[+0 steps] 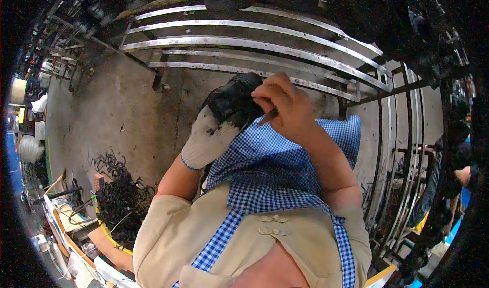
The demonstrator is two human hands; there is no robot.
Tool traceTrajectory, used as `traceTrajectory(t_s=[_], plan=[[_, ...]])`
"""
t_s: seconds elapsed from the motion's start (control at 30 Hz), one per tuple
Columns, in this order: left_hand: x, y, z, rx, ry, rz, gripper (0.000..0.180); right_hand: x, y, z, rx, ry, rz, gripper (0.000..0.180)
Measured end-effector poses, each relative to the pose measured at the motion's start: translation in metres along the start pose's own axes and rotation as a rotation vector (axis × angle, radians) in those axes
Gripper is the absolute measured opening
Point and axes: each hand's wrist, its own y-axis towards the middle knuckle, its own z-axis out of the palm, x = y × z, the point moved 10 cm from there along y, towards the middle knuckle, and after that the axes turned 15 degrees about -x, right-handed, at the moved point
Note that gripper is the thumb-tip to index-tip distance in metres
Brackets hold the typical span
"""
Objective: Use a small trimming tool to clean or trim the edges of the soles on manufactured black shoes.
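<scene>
My left hand (210, 130) wears a white knitted glove with a blue cuff edge and black patches. Its fingers curl within a dark, rubbery-looking mass (229, 97); where glove ends and any held piece begins is hard to tell. Close beside it on the right is my bare right hand (288, 107), fingers pinched together and slightly blurred. A short, thin, dark object (267, 117) pokes out from under those fingers toward the glove; its kind is unclear. Both hands are in front of a blue-and-white checked apron (270, 196).
A metal rack of long rails (244, 43) stands ahead, above the grey floor (117, 99). At the left lies a heap of black curly strips (119, 199) beside a cluttered bench edge (71, 232). More upright rails (402, 160) stand at the right, with part of another person (462, 176) beyond.
</scene>
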Motion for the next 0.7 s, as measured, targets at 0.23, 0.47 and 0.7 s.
traceTrajectory(t_s=[0.23, 0.47, 0.7], plan=[[0.021, -0.005, 0.003, 0.079, -0.139, -0.361, 0.052, -0.091, -0.092, 0.019, -0.518, 1.192, 1.655, 0.016], [-0.020, -0.003, 0.022, 0.152, 0.141, 0.079, 0.035, -0.077, -0.125, 0.036, 0.208, 0.857, 1.352, 0.045], [0.009, -0.029, 0.043, 0.483, 1.063, 0.430, 0.049, -0.072, -0.168, 0.045, 0.253, 0.779, 1.616, 0.071]])
